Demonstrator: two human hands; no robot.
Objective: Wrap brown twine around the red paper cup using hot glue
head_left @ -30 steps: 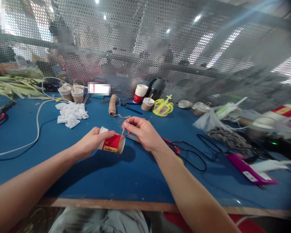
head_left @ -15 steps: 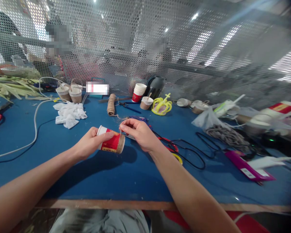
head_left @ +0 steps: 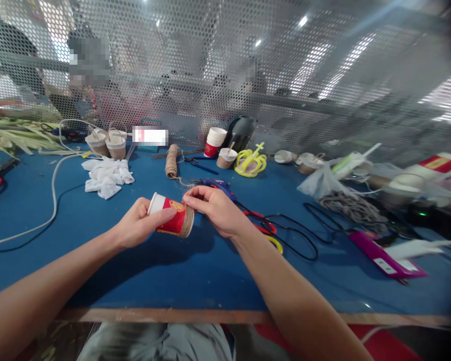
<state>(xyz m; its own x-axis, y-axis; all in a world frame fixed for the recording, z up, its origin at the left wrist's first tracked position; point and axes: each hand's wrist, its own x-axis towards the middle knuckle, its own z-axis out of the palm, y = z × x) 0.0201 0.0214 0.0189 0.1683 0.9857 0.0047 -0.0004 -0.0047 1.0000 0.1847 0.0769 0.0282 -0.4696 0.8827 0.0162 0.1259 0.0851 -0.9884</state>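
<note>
A red and white paper cup [head_left: 169, 220] lies tilted on its side in my left hand [head_left: 143, 220], whose thumb rests along the red wall. Brown twine is wound round the end of the cup at the right. My right hand [head_left: 210, 204] pinches the twine close to the wound band, fingertips near the cup. From there the strand runs back to a twine roll [head_left: 172, 161] farther up the blue table. A blue glue gun [head_left: 220, 186] lies just behind my right hand, partly hidden by it.
Behind stand stacked paper cups [head_left: 215, 142], a dark kettle [head_left: 242, 133], a yellow crown-like frame [head_left: 250, 161] and twine-wrapped cups [head_left: 116, 145]. White gloves [head_left: 107, 175] lie at the left. Black cable [head_left: 298, 235], scissors handles [head_left: 265, 223] and a purple packet [head_left: 387, 255] are at the right.
My right fingertips have moved slightly left and down toward the cup. The cup has turned in my left hand, so its gold emblem shows more.
</note>
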